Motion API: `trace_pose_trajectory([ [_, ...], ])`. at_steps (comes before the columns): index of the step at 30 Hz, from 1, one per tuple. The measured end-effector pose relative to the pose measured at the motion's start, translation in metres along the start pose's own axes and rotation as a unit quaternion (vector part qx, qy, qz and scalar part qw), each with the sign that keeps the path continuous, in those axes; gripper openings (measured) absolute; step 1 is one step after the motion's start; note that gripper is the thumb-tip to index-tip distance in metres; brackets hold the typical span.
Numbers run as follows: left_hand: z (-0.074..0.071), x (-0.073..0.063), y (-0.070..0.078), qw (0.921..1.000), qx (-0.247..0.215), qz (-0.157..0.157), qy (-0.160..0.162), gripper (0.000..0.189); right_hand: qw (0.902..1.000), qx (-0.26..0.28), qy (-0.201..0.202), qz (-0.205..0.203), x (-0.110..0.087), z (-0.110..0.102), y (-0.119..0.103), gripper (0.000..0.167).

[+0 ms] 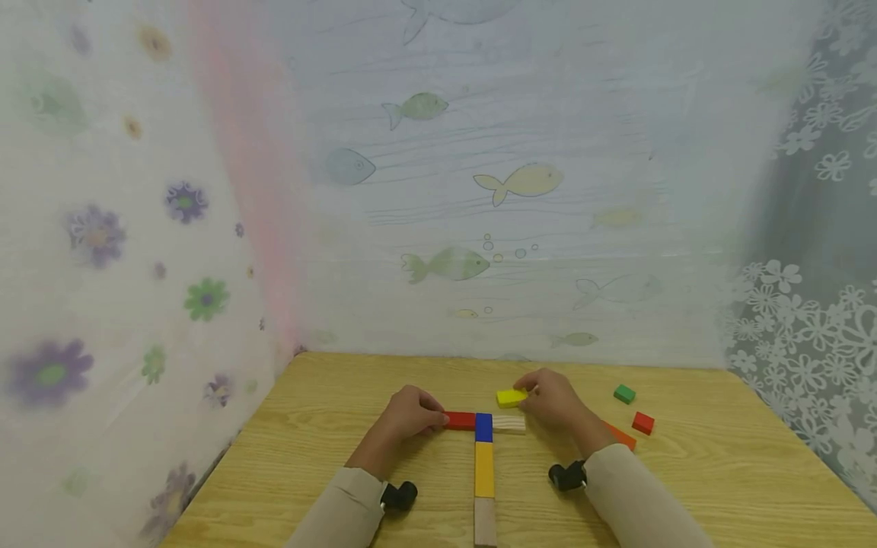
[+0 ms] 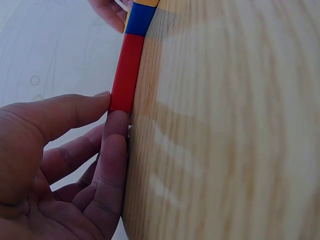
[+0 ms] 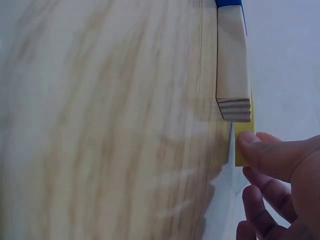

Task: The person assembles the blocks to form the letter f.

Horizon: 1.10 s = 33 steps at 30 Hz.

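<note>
My left hand [image 1: 409,413] grips the outer end of a long red block [image 1: 460,421] with its fingertips and thumb. In the left wrist view, that red block [image 2: 126,72] runs up to a blue block [image 2: 140,19]. Between thumb and fingers, my right hand [image 1: 553,397] pinches a yellow block [image 1: 509,398] behind the row. A plain wood block [image 1: 509,425] extends right from the blue block [image 1: 483,428]. In the right wrist view, the plain block [image 3: 233,52] partly hides the yellow one [image 3: 242,158]. An orange-yellow block [image 1: 484,469] and a tan block [image 1: 485,522] continue toward me.
On the right of the wooden table [image 1: 308,396] lie a small green block [image 1: 624,393], a small red block [image 1: 642,423] and an orange block [image 1: 620,436], partly hidden by my right forearm. A fish-patterned curtain [image 1: 521,320] hangs behind the table.
</note>
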<state>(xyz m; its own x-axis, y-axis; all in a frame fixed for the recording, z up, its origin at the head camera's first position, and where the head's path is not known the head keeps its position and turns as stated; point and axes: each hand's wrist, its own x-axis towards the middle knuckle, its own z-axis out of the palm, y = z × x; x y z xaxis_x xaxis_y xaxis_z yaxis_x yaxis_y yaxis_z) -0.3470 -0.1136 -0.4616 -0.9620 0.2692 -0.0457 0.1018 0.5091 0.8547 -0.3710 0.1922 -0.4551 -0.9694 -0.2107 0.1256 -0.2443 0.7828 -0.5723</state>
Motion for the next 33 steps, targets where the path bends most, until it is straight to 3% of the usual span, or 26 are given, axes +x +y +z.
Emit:
trace_pose_trajectory([
  [11, -0.001, -0.004, -0.001, 1.0000, 0.004, -0.001, 0.001, 0.016, 0.9995, -0.031, 0.002, -0.003, 0.004, 0.003, 0.003, 0.056],
  [16, -0.001, -0.003, -0.001, 1.0000, 0.004, -0.001, 0.001, 0.016, 0.9953, -0.074, 0.010, 0.063, 0.000, 0.001, -0.006, 0.046],
  [20, 0.000, -0.002, -0.002, 1.0000, 0.004, 0.001, -0.001, 0.016, 0.9868, -0.117, 0.003, 0.112, -0.004, 0.004, -0.013, 0.064],
  [23, 0.000, -0.002, -0.001, 1.0000, 0.005, 0.004, -0.002, 0.015, 0.9841, -0.127, 0.002, 0.124, -0.006, 0.006, -0.016, 0.070],
  [33, 0.000, 0.000, 0.000, 1.0000, 0.003, -0.004, 0.000, 0.014, 0.9849, -0.123, 0.021, 0.120, -0.006, 0.007, -0.020, 0.057],
])
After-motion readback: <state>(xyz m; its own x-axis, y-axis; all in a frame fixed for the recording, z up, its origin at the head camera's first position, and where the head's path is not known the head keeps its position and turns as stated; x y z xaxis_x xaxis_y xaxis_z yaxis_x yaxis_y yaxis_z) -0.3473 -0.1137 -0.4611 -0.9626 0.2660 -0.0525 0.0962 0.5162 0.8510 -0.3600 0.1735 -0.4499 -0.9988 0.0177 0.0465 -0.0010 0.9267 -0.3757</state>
